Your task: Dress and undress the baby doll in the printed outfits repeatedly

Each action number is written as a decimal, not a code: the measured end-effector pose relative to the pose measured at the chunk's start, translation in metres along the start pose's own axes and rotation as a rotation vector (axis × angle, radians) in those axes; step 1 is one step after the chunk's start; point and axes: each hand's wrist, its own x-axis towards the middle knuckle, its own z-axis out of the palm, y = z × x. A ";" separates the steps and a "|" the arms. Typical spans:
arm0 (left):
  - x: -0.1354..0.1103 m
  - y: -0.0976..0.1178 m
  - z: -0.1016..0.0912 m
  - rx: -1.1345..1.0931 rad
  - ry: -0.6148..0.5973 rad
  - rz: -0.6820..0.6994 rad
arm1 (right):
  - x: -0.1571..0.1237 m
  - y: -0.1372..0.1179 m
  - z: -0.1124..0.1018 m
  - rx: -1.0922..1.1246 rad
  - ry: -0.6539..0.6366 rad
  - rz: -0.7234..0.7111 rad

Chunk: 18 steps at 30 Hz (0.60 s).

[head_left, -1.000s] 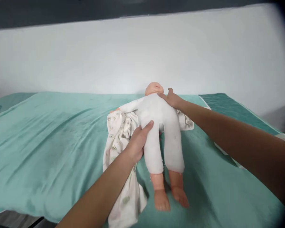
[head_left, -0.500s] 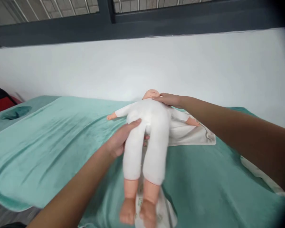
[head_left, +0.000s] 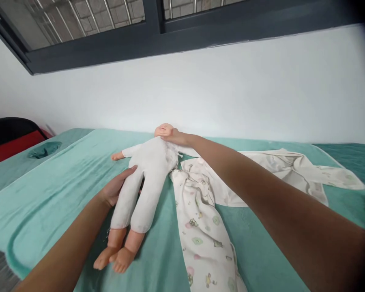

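A baby doll (head_left: 150, 156) with a white cloth body and bare plastic feet lies face up on the bed, its head toward the wall. My left hand (head_left: 117, 187) grips its thigh on the left side, thumb on top and fingers hidden beneath. My right hand (head_left: 174, 137) is closed around the doll's neck and the side of its head. Right beside the doll lie patterned baby pants (head_left: 202, 231). Farther right, partly behind my right forearm, a white baby shirt (head_left: 280, 162) is spread out.
A teal plush cover (head_left: 63, 182) spreads over the bed, with a face hole (head_left: 44, 150) at the far left. Behind rises a white wall (head_left: 200, 89) below a dark window frame (head_left: 115, 44). A black and red object (head_left: 15, 140) stands at the left edge.
Both hands have moved the doll to the left, off the clothes, and it now lies at a slant. The pants and shirt have come into fuller view. The camera view has also shifted.
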 end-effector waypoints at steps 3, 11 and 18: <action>0.001 -0.001 -0.002 0.158 0.088 0.041 | -0.021 0.041 -0.026 -0.087 -0.004 0.165; -0.041 -0.003 0.082 1.039 0.641 0.547 | -0.178 0.121 -0.152 -0.494 0.122 0.413; -0.028 -0.044 0.183 1.056 0.321 0.342 | -0.267 0.092 -0.179 -0.710 -0.040 0.341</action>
